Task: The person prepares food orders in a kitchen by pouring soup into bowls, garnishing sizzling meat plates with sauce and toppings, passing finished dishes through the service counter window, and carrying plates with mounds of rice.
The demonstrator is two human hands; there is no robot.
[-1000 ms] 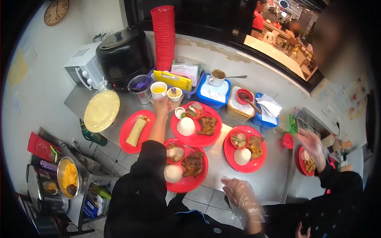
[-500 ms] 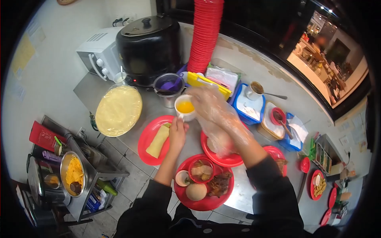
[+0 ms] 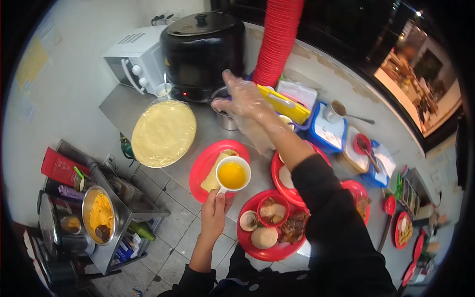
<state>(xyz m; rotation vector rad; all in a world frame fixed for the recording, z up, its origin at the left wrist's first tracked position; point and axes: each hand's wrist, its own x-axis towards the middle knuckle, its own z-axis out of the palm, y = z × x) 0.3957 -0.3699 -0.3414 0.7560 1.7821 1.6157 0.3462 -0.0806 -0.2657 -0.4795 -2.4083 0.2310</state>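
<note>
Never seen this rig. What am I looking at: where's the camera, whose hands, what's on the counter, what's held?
There's no robot here, just a person. All the frames come from one head-worn camera looking forward and down, with a round, bent view.

The left hand, bare, grips the handle of a white cup of yellow liquid. The right hand, in a clear glove, is open in front of a black cooker.

On the metal counter sit a red plate with a pale roll, partly hidden by the cup; another red plate of food; a tall stack of red dishes; and a white microwave.
</note>
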